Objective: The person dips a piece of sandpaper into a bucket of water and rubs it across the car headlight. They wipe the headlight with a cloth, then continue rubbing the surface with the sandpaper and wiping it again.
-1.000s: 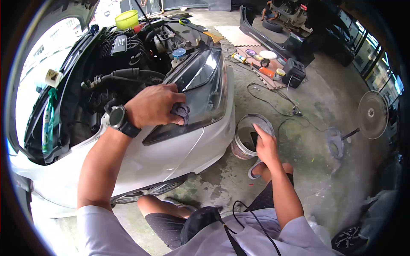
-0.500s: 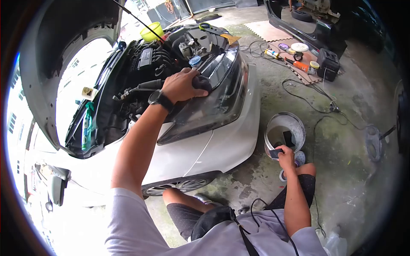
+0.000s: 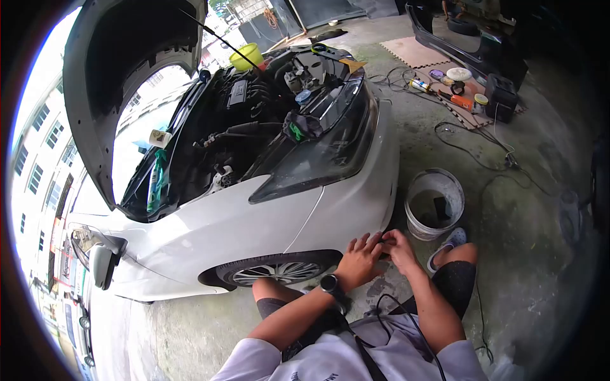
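Observation:
My left hand (image 3: 359, 259), with a watch on its wrist, meets my right hand (image 3: 399, 251) low in front of the white fender (image 3: 267, 219). My right fingers are pinched round a small dark piece, mostly hidden between the hands. My left fingers are bent and close to it; what they hold, if anything, is hidden. A dark crumpled cloth (image 3: 301, 127) with a green patch lies at the inner edge of the car's headlight (image 3: 330, 152). Right of the car stands a white bucket (image 3: 416, 219) with water and a dark block (image 3: 441, 208) in it.
The raised hood (image 3: 95, 108) is over the engine bay (image 3: 238, 120). A yellow-green container (image 3: 246, 57) and a green spray bottle (image 3: 155, 181) stand on the car. Cables, an orange tool (image 3: 460, 101) and a black box (image 3: 502, 95) lie at the right back.
My left hand has left the dark cloth at the headlight and come down to my right hand. My right hand has moved left, away from the bucket. The view has shifted.

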Available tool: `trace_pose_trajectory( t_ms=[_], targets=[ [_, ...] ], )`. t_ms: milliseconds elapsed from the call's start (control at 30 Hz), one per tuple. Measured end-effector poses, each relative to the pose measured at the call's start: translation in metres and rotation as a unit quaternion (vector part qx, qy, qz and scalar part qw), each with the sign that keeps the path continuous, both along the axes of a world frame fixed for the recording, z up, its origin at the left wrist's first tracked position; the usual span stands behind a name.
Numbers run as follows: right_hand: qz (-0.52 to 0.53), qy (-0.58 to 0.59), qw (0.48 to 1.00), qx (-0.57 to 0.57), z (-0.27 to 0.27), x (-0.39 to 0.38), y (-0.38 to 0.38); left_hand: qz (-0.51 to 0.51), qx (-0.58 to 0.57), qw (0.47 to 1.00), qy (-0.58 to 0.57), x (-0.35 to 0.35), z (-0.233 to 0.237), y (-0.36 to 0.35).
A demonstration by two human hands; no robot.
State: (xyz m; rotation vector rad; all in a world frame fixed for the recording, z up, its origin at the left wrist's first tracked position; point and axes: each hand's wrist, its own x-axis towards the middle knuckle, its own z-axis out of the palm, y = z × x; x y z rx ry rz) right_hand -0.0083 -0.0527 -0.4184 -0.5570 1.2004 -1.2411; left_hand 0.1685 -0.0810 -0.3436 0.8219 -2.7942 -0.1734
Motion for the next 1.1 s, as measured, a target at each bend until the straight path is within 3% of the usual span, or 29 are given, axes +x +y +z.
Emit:
trace_pose_trajectory(
  t_ms=[67,133,200,267,333,433,533,600,700,833,1000,1100],
  targets=[
    [0.014,-0.034,0.999,0.001,-0.016,0.002,0.003,0.022,-0.014,1.0,-0.01,-0.004,-0.02,0.0],
    [0.025,-0.07,0.997,0.004,-0.026,-0.003,0.005,0.081,0.11,0.99,-0.035,-0.007,-0.023,0.001],
    [0.106,-0.115,0.986,-0.048,-0.031,-0.013,0.002,0.082,0.115,0.989,-0.042,-0.002,-0.011,0.002],
    [0.117,-0.134,0.983,-0.037,0.002,-0.012,0.006,0.086,0.12,0.988,-0.05,0.009,0.003,-0.007],
    [0.129,-0.156,0.979,-0.023,0.013,-0.015,0.0,0.169,0.099,0.975,-0.107,0.024,0.014,-0.019],
    [0.085,-0.075,0.994,-0.004,-0.004,-0.033,-0.014,0.107,-0.073,0.991,0.046,0.057,0.066,-0.042],
    [0.008,-0.034,0.999,0.006,-0.019,-0.054,-0.026,0.157,-0.128,0.975,0.088,0.082,0.129,-0.068],
    [-0.035,-0.029,0.999,0.007,-0.027,-0.065,-0.032,0.149,-0.126,0.974,0.116,0.096,0.161,-0.092],
    [-0.058,-0.018,0.998,0.011,-0.017,-0.075,-0.031,0.179,-0.086,0.979,0.053,0.104,0.201,-0.114],
    [-0.069,-0.019,0.997,0.011,-0.021,-0.08,-0.03,0.09,-0.176,0.979,-0.038,0.104,0.22,-0.146],
    [-0.082,0.0,0.996,0.018,-0.027,-0.09,-0.026,0.02,-0.081,0.995,-0.057,0.093,0.216,-0.191],
    [-0.088,0.008,0.996,0.023,-0.03,-0.097,-0.026,0.005,-0.043,0.998,-0.047,0.053,0.22,-0.191]
  ],
)
